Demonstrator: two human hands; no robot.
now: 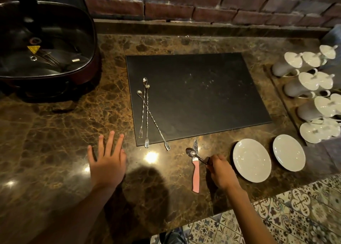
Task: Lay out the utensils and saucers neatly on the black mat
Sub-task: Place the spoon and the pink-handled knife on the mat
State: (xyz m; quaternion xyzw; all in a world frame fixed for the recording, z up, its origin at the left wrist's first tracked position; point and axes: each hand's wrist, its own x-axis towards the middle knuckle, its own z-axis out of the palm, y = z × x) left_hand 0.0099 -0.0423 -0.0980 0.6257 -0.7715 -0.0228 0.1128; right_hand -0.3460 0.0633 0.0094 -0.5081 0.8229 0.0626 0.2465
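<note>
A black mat [199, 96] lies on the brown marble counter. Three long twisted bar spoons [145, 111] with fork ends lie crossed on the mat's left side, their forks hanging over its near edge. Just in front of the mat lies a pink-handled knife [195, 171]. My right hand [220, 170] grips the handle of a small spoon [191, 153] whose bowl rests over the knife's blade. Two white saucers [251, 159] [288, 152] sit side by side to the right of that hand. My left hand [107, 160] lies flat on the counter, fingers spread, left of the mat.
A large dark electric pan with a glass lid [46, 50] stands at the far left. White lidded cups [310, 88] crowd a tray along the right edge. A brick wall [184, 5] runs behind the counter. Patterned floor tiles [276, 216] show past the counter's near edge.
</note>
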